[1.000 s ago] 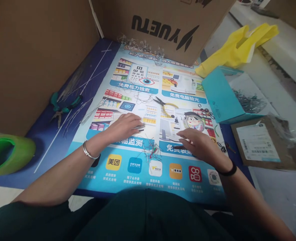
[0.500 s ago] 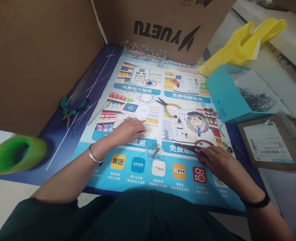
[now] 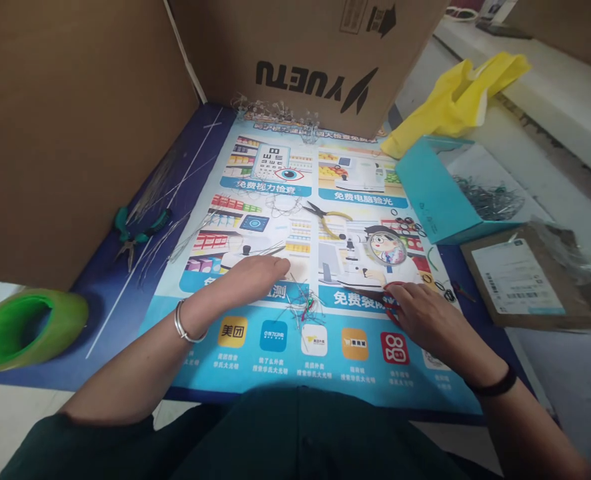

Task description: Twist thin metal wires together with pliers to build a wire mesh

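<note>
My left hand [image 3: 258,277] is over the left half of the printed poster mat [image 3: 305,373], fingers curled together. What they hold, if anything, is hidden. A thin dark pointed piece [image 3: 277,251] shows just beyond the knuckles. Right of that hand lies a small tangle of thin wires [image 3: 305,303] with red and green bits. My right hand [image 3: 418,310] is closed on the red-handled scissors [image 3: 393,287], whose dark blades point left, low against the mat. Pliers with yellow handles [image 3: 333,217] lie open above, between the hands. A clear round disc [image 3: 386,248] rests above my right hand.
Cardboard walls [image 3: 295,40] enclose the back and left. Green-handled pliers [image 3: 138,233], loose wires [image 3: 175,227] and a tape roll [image 3: 30,330] lie left. Rightward are small black rings [image 3: 410,225], a turquoise box [image 3: 430,200] of metal pieces, a brown package [image 3: 530,280] and a yellow bag [image 3: 450,100].
The view has shifted, so the surroundings appear slightly lower and further left. My left fingers have drawn closer together. My right hand still grips the scissors in nearly the same place.
</note>
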The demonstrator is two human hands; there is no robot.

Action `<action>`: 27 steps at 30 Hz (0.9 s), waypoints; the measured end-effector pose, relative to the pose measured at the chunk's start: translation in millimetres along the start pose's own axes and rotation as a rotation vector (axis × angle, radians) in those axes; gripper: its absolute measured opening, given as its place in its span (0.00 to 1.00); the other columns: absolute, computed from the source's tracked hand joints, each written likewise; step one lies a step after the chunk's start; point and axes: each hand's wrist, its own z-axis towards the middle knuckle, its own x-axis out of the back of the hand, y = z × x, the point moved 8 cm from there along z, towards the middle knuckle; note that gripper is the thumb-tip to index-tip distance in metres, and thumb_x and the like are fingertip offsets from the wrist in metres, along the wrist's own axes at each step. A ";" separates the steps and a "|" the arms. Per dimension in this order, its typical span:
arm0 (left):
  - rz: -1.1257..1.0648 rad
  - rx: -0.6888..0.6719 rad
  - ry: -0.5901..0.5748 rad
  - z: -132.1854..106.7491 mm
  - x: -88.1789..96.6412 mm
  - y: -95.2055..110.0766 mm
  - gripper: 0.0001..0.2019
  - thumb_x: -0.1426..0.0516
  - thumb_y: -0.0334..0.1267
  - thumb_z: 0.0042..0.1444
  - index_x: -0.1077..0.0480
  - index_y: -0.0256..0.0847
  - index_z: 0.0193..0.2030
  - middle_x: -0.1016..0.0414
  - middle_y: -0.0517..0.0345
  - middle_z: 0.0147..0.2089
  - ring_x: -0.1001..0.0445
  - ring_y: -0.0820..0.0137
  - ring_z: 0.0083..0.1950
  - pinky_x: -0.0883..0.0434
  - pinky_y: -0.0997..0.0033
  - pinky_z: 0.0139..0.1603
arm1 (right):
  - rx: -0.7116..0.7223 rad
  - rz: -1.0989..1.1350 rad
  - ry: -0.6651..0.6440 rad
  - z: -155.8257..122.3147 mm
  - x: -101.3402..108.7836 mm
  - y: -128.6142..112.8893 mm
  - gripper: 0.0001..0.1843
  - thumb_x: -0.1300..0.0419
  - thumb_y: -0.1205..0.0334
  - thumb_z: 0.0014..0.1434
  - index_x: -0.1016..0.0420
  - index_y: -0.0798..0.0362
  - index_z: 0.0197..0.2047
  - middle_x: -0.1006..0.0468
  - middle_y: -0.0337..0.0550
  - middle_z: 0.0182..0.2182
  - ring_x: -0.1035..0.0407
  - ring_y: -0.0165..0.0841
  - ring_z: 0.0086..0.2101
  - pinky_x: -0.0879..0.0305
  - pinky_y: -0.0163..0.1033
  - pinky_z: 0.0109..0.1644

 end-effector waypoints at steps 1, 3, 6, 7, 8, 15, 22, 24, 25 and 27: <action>-0.012 0.019 -0.019 -0.8 -0.1 -1.7 0.06 0.53 0.30 0.59 0.36 0.39 0.38 0.28 0.55 0.32 0.31 0.67 0.30 0.41 0.69 0.27 | -0.005 -0.009 -0.024 0.8 0.1 0.2 0.12 0.47 0.62 0.57 0.33 0.54 0.45 0.26 0.53 0.40 0.32 0.44 0.40 0.36 0.45 0.38; -0.033 0.030 -0.028 -0.7 2.8 -1.5 0.06 0.53 0.31 0.60 0.36 0.40 0.40 0.27 0.56 0.34 0.30 0.67 0.30 0.43 0.70 0.25 | -0.020 -0.018 -0.074 3.8 4.8 0.0 0.09 0.47 0.64 0.56 0.32 0.54 0.41 0.26 0.51 0.36 0.31 0.42 0.37 0.37 0.42 0.34; -0.041 -0.009 0.011 4.8 14.5 8.9 0.07 0.53 0.29 0.59 0.36 0.41 0.41 0.26 0.56 0.38 0.28 0.67 0.35 0.41 0.70 0.27 | 0.002 0.021 -0.120 14.2 21.3 -9.4 0.06 0.48 0.62 0.57 0.30 0.53 0.34 0.26 0.47 0.29 0.30 0.39 0.31 0.39 0.40 0.31; -0.037 -0.030 0.026 8.1 19.5 14.7 0.08 0.53 0.29 0.59 0.36 0.41 0.41 0.26 0.57 0.38 0.28 0.67 0.36 0.41 0.71 0.28 | -0.008 0.060 -0.088 20.0 30.6 -13.5 0.10 0.50 0.60 0.60 0.30 0.53 0.34 0.25 0.48 0.30 0.30 0.39 0.32 0.39 0.40 0.31; -0.030 -0.052 0.042 12.0 25.2 21.4 0.07 0.53 0.29 0.60 0.35 0.40 0.40 0.26 0.57 0.37 0.28 0.67 0.36 0.40 0.71 0.28 | -0.044 0.120 -0.016 26.4 42.3 -16.3 0.13 0.52 0.57 0.62 0.29 0.53 0.37 0.24 0.49 0.32 0.29 0.39 0.34 0.38 0.40 0.32; -0.040 -0.186 0.148 46.1 59.0 63.3 0.07 0.52 0.29 0.59 0.36 0.40 0.40 0.29 0.58 0.36 0.31 0.69 0.35 0.38 0.71 0.31 | 0.107 0.458 0.095 68.3 63.2 -62.5 0.16 0.56 0.59 0.65 0.28 0.54 0.40 0.23 0.48 0.36 0.29 0.34 0.36 0.37 0.37 0.38; -0.211 -0.256 0.222 75.8 61.0 69.9 0.08 0.54 0.29 0.60 0.35 0.39 0.37 0.29 0.57 0.35 0.32 0.70 0.36 0.35 0.72 0.35 | 0.021 0.619 0.129 85.8 52.9 -41.9 0.11 0.51 0.61 0.61 0.29 0.54 0.33 0.23 0.44 0.31 0.30 0.32 0.32 0.40 0.34 0.34; -0.309 -0.270 0.243 81.6 59.3 68.6 0.08 0.54 0.30 0.61 0.34 0.38 0.37 0.29 0.56 0.35 0.31 0.70 0.36 0.34 0.72 0.36 | 0.004 0.624 0.145 87.1 50.2 -35.4 0.11 0.51 0.62 0.60 0.30 0.54 0.31 0.24 0.43 0.29 0.31 0.31 0.30 0.42 0.33 0.33; -0.378 -0.259 0.267 83.6 59.0 66.1 0.08 0.53 0.31 0.62 0.34 0.38 0.38 0.28 0.56 0.36 0.31 0.70 0.37 0.34 0.72 0.37 | -0.004 0.624 0.160 87.3 48.9 -32.3 0.11 0.51 0.62 0.60 0.30 0.54 0.30 0.25 0.43 0.28 0.32 0.30 0.29 0.43 0.33 0.32; -0.539 -0.198 0.334 86.0 57.4 57.8 0.06 0.51 0.34 0.62 0.33 0.39 0.40 0.26 0.56 0.38 0.29 0.70 0.40 0.33 0.73 0.40 | -0.010 0.623 0.203 87.6 46.6 -27.2 0.10 0.51 0.63 0.59 0.31 0.54 0.29 0.28 0.41 0.25 0.35 0.29 0.27 0.45 0.33 0.31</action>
